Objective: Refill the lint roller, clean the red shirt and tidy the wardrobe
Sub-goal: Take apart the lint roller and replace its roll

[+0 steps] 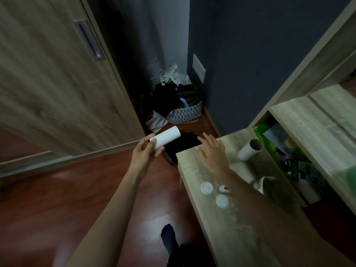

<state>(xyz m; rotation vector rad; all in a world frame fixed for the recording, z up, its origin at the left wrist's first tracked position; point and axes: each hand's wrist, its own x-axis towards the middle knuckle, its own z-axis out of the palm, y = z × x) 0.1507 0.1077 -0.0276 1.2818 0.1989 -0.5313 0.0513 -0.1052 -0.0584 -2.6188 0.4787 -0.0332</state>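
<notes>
My left hand (143, 151) grips a white cardboard tube (166, 139) by its near end, holding it tilted above a dark round bin (174, 151) on the floor. My right hand (212, 151) hovers flat and open over the far corner of the wooden tabletop (227, 218), holding nothing. A second white roll (249, 150) lies on the tabletop to its right. Two white round caps (207, 187) (222, 201) and a white lint roller part (223, 188), partly hidden by my right forearm, rest nearer to me on the tabletop.
The wardrobe's wooden sliding door (54, 78) fills the left. A patterned basket (185, 112) piled with dark clothes and bags stands in the corner beyond the bin. An open drawer (289, 160) with green packets sits right of the tabletop. My socked foot (169, 237) is on the red-brown floor.
</notes>
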